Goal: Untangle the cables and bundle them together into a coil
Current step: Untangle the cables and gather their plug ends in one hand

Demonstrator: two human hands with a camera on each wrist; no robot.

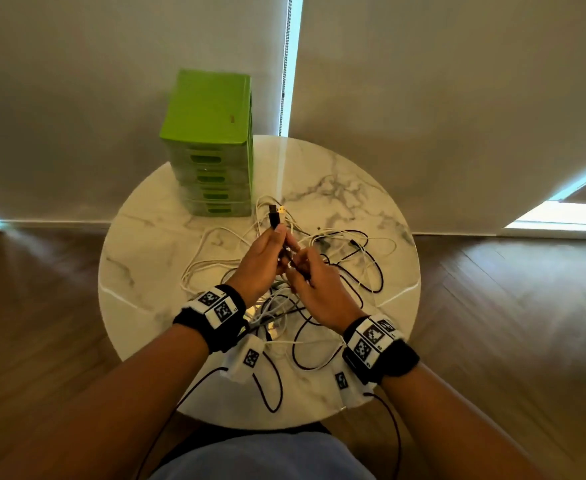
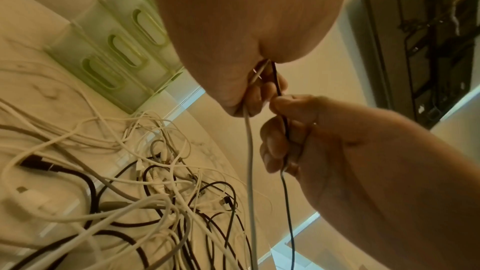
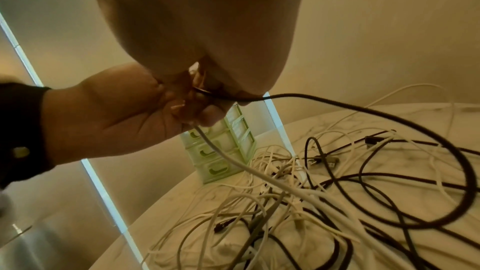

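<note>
The step in hand looks like gathering cable ends before any coiling. The left hand (image 1: 267,254) is clenched round a small bunch of cable ends, with a black plug (image 1: 274,216) and a pale plug (image 1: 282,212) sticking up past its fingertips. The right hand (image 1: 314,289), just beside it and touching it at the fingers, pinches a thin black cable (image 2: 287,192) that hangs below the left grip, next to a grey-white cable (image 2: 249,161) that also hangs from the left hand.

To do this well, the left hand should probably keep the plugs level and firm while the right hand slides down the black cable, feeling for crossings and lifting loops off one at a time, not tugging, since a pull could tighten the knots underneath.

The tangle of cables (image 1: 319,258) lies on the middle of the round marble counter (image 1: 371,188), directly under and around both hands, and spreads toward the right edge and the near edge; one black loop droops over the near edge. A green drawer box (image 1: 212,143) stands at the far left edge, apart from the hands.
</note>
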